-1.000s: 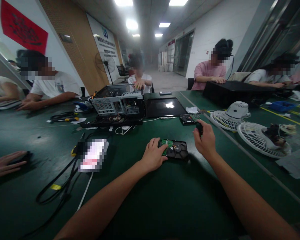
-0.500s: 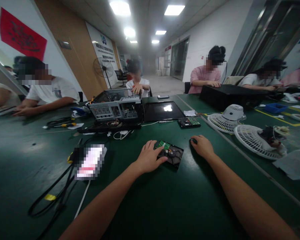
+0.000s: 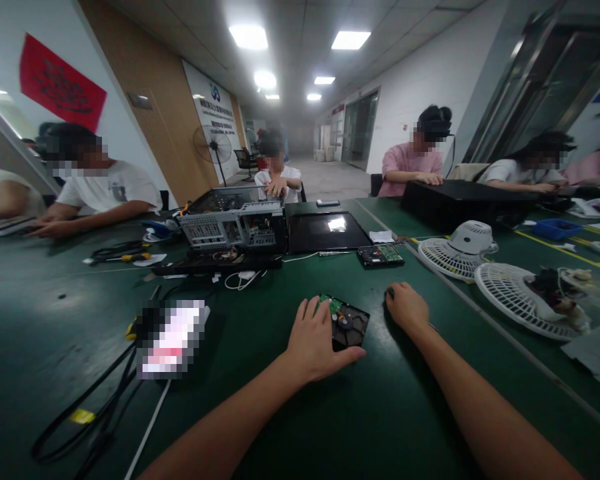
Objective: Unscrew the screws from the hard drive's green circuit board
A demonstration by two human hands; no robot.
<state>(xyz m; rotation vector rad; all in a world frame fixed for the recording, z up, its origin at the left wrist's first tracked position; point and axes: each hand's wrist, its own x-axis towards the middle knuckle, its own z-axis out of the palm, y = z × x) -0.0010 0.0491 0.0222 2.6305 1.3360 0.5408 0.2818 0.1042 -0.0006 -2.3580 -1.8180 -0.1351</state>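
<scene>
My left hand (image 3: 313,340) lies over the left part of a hard drive (image 3: 353,321), fingers apart and thumb stretched along its near edge. The drive rests on the green table with its circuit board and round spindle facing up; my hand covers part of it. To the right, my right hand (image 3: 407,307) is closed near the tabletop around what looks like a screwdriver (image 3: 391,292). Its dark end pokes out past the fingers and a thin metal bit shows by the wrist; the rest is hidden.
Beyond the hands are an opened computer case (image 3: 230,223), a black flat panel (image 3: 325,231) and another hard drive (image 3: 380,255). White fan parts (image 3: 455,250) stand right. A phone (image 3: 173,339) and black cables (image 3: 110,400) lie left. Several people sit around the table.
My left hand has shifted right, further over the hard drive, with its thumb now reaching along the near edge. My right hand stays closed in nearly the same place. The view has tilted slightly up.
</scene>
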